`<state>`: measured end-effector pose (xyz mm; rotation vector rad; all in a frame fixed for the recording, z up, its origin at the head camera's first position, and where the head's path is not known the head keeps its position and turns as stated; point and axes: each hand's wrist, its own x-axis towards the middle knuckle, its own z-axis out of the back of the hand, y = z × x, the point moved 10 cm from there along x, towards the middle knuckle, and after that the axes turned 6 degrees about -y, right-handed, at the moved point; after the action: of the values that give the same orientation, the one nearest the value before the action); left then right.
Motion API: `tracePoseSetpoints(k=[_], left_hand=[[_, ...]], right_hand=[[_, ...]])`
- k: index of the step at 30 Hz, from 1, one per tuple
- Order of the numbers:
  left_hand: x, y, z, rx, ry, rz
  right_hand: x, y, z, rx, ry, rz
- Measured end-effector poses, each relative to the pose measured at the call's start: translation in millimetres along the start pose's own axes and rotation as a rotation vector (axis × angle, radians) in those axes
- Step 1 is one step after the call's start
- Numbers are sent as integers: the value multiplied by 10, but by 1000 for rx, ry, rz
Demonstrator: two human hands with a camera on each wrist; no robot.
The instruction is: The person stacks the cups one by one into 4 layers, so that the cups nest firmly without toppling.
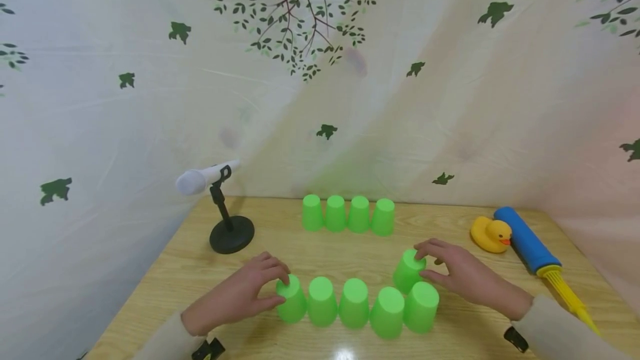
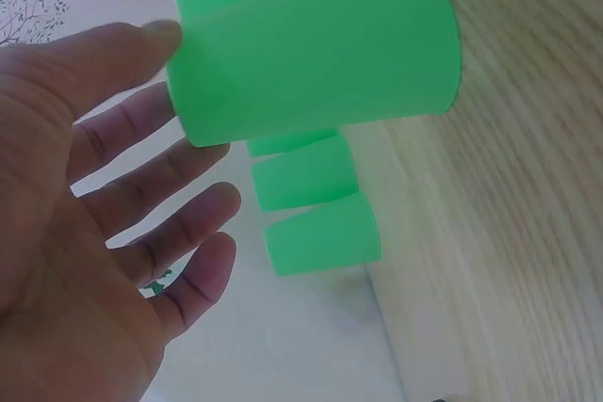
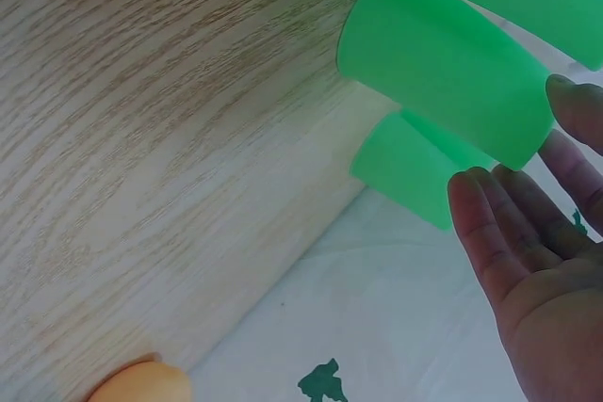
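At the near side of the table, several green cups stand upside down in a row. My left hand (image 1: 247,292) pinches the leftmost cup (image 1: 292,303) near its top, thumb on the near side and index finger across from it. In the left wrist view, the other fingers extend beside that cup (image 2: 316,58). Behind the row's right end, my right hand (image 1: 467,275) holds another upside-down cup (image 1: 407,274) by its upper edge between thumb and fingers. This cup leans slightly; whether its rim touches the table I cannot tell. Closest to it is the row's rightmost cup (image 1: 421,309).
Several more green cups (image 1: 335,214) stand upside down in a row along the back edge. A white microphone (image 1: 202,178) on a black stand (image 1: 231,235) is at the left. At the right lie a yellow rubber duck (image 1: 489,235) and a blue-and-yellow pump (image 1: 529,240). A printed cloth hangs behind.
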<state>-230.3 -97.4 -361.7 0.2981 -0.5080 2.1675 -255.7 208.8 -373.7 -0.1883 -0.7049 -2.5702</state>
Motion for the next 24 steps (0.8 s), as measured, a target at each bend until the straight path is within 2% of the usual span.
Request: tracePoseSetpoints(k=[7, 12, 18, 24], left_hand=[[-13, 15, -26, -37, 32, 36], [-10, 11, -13, -29, 26, 39], [6, 27, 52, -10, -10, 39], [84, 96, 190, 17, -94, 27]], right_hand=[[22, 20, -23, -5, -2, 19], [43, 43, -32, -2, -30, 57], [67, 76, -9, 8, -66, 91], [112, 131, 59, -6, -105, 127]])
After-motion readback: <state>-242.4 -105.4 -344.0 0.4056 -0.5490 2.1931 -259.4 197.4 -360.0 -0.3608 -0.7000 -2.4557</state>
